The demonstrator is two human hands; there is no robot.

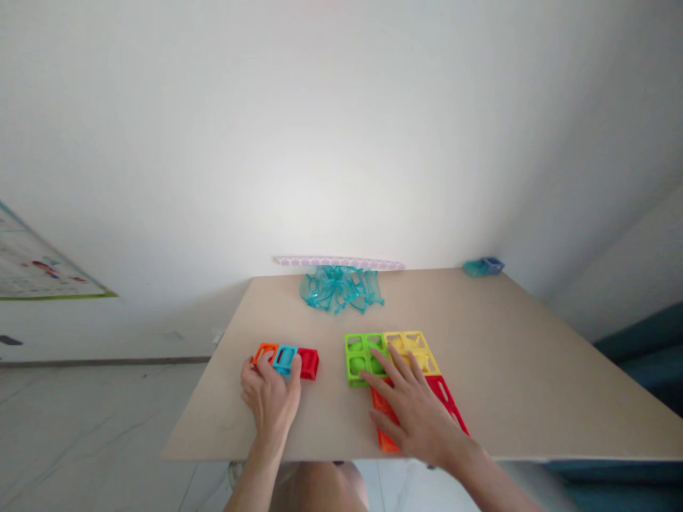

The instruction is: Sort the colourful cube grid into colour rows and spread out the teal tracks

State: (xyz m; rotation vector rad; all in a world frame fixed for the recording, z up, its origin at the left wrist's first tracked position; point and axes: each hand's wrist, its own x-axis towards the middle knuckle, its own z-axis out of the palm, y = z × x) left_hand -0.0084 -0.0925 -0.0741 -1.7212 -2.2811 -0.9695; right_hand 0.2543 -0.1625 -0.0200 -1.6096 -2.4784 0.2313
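My left hand point(274, 398) is closed around a short row of openwork plastic blocks. An orange block point(265, 350) is at its left end, a blue block point(284, 358) in the middle and a red block point(309, 363) at the right. The thumb rests by the blue and red ones. My right hand point(416, 409) lies spread over a larger flat group of similar pieces. This group has a green piece point(355, 352), a yellow piece point(413, 341), an orange-red piece point(388, 442) and a red piece point(451, 404). The palm and fingers hide part of them.
The beige table point(512, 370) meets a white wall at the back. A turquoise mesh bag point(341, 288) lies in front of a lilac patterned strip point(341, 262) along the wall. In the far right corner sits a small blue container point(491, 265) with turquoise material beside it.
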